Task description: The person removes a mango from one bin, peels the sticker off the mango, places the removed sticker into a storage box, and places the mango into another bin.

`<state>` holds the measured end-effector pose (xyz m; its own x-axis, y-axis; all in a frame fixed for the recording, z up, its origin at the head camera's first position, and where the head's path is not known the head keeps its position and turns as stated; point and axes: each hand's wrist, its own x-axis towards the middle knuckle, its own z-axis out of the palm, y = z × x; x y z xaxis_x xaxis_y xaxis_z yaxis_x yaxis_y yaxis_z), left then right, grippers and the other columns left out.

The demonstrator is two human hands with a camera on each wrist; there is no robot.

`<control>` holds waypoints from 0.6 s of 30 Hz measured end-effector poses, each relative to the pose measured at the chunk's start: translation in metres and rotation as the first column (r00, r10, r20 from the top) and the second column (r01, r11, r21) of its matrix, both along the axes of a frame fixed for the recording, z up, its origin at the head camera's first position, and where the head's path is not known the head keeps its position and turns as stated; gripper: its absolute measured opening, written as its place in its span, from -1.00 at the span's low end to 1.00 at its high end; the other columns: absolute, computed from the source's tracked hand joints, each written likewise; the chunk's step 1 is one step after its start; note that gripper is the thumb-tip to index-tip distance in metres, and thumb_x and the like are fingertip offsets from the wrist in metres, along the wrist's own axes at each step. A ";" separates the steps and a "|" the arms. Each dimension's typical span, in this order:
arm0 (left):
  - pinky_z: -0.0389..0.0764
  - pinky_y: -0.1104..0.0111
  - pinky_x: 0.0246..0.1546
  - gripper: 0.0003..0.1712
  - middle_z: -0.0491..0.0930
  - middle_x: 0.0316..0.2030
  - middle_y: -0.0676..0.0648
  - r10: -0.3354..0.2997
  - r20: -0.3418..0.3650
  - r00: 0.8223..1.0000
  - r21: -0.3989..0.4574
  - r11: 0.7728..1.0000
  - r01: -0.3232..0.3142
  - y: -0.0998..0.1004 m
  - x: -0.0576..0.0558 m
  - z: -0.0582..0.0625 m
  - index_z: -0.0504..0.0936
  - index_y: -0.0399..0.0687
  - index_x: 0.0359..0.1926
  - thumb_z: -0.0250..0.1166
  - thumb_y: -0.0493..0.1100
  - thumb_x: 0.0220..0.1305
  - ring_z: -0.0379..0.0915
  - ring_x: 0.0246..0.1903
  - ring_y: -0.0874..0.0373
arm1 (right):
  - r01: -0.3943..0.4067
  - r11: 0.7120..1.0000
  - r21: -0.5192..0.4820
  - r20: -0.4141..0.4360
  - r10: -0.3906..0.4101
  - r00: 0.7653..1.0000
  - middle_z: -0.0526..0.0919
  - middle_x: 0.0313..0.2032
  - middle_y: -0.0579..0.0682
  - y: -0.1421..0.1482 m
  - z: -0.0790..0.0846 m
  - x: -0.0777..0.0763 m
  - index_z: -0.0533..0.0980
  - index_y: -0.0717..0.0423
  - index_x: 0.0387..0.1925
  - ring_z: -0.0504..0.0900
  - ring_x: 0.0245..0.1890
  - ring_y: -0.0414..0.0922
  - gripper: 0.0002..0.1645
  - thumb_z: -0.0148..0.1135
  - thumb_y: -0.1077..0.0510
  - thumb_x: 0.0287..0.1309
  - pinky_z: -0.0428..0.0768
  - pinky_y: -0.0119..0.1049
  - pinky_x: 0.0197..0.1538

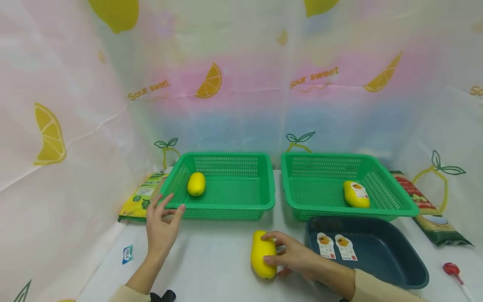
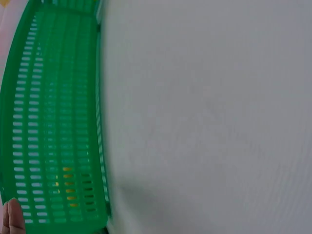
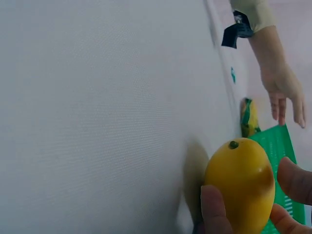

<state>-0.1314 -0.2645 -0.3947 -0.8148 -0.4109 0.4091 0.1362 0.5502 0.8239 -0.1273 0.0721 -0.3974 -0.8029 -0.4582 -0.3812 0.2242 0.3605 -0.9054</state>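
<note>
A yellow mango (image 1: 263, 254) is on the white table in front of the baskets. My right hand (image 1: 298, 256) curls its fingers and thumb around its right side; the right wrist view shows the stem end of this mango (image 3: 240, 183) between the fingers. My left hand (image 1: 162, 228) hovers with spread fingers near the front left corner of the left green basket (image 1: 226, 212), holding nothing. Inside that basket lies a plain mango (image 1: 196, 184). A mango with a sticker (image 1: 356, 194) lies in the right green basket (image 1: 351, 212).
A dark blue tub (image 1: 392, 251) with two mango stickers (image 1: 336, 246) stands at the right. A yellow bag (image 1: 141, 199) lies by the left basket, a red and green bag (image 1: 434, 214) by the right one. A small packet (image 1: 127, 254) and a red lollipop (image 1: 451, 269) lie toward the sides.
</note>
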 end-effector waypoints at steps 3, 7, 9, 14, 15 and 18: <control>0.42 0.77 -0.37 -0.43 0.15 0.44 -0.20 0.018 -0.008 1.000 -0.099 0.995 -0.019 -0.012 -0.006 -0.002 0.48 -0.13 0.30 0.33 -0.11 0.30 0.33 -0.37 0.64 | -0.006 1.000 -0.009 0.013 0.006 1.000 0.29 0.17 0.31 -0.001 -0.002 0.000 0.39 0.02 0.26 0.51 -0.11 0.03 -0.35 0.39 0.19 0.15 0.70 -0.14 -0.31; 0.50 0.63 -0.36 -0.39 0.14 0.46 -0.23 0.018 0.045 0.999 -0.187 0.982 -0.010 -0.023 -0.012 -0.003 0.44 -0.11 0.34 0.32 -0.05 0.31 0.47 -0.34 0.41 | 0.001 1.000 -0.014 0.025 -0.001 1.000 0.31 0.15 0.29 -0.001 -0.004 0.000 0.39 0.00 0.27 0.51 -0.13 0.03 -0.33 0.39 0.22 0.13 0.69 -0.15 -0.29; 0.58 0.43 -0.22 -0.37 0.13 0.47 -0.25 0.004 0.073 0.997 -0.208 0.978 0.011 -0.025 -0.016 -0.003 0.42 -0.09 0.35 0.30 -0.02 0.33 0.57 -0.19 0.15 | 0.006 1.000 -0.019 0.026 -0.006 1.000 0.32 0.15 0.28 -0.001 -0.005 0.000 0.39 0.00 0.27 0.50 -0.12 0.03 -0.33 0.39 0.23 0.12 0.69 -0.15 -0.28; 0.39 -0.13 0.15 -0.34 0.10 0.49 -0.27 -0.041 0.101 0.994 -0.215 0.975 0.062 -0.034 -0.023 -0.007 0.38 -0.06 0.38 0.27 0.04 0.34 0.27 0.30 -0.30 | -0.007 0.999 -0.040 0.015 0.008 1.000 0.33 0.21 0.28 0.000 -0.009 -0.003 0.40 0.02 0.26 0.49 -0.06 0.03 -0.33 0.39 0.21 0.11 0.66 -0.17 -0.25; 0.33 -0.18 0.19 -0.33 0.09 0.49 -0.27 -0.050 0.103 0.993 -0.216 0.974 0.071 -0.037 -0.024 -0.008 0.37 -0.05 0.39 0.26 0.05 0.34 0.15 0.37 -0.33 | -0.014 0.999 -0.046 0.012 0.015 1.000 0.33 0.23 0.27 0.000 -0.010 -0.003 0.41 0.02 0.26 0.50 -0.06 0.03 -0.34 0.39 0.20 0.11 0.65 -0.17 -0.24; 0.23 -0.26 0.23 -0.33 0.10 0.49 -0.25 -0.067 0.106 0.992 -0.234 0.968 0.090 -0.044 -0.026 -0.011 0.36 -0.02 0.40 0.25 0.06 0.35 0.01 0.44 -0.33 | -0.038 0.997 -0.066 0.004 0.038 0.999 0.33 0.25 0.26 -0.001 -0.012 -0.005 0.42 0.03 0.26 0.51 -0.06 0.01 -0.34 0.40 0.18 0.10 0.64 -0.18 -0.24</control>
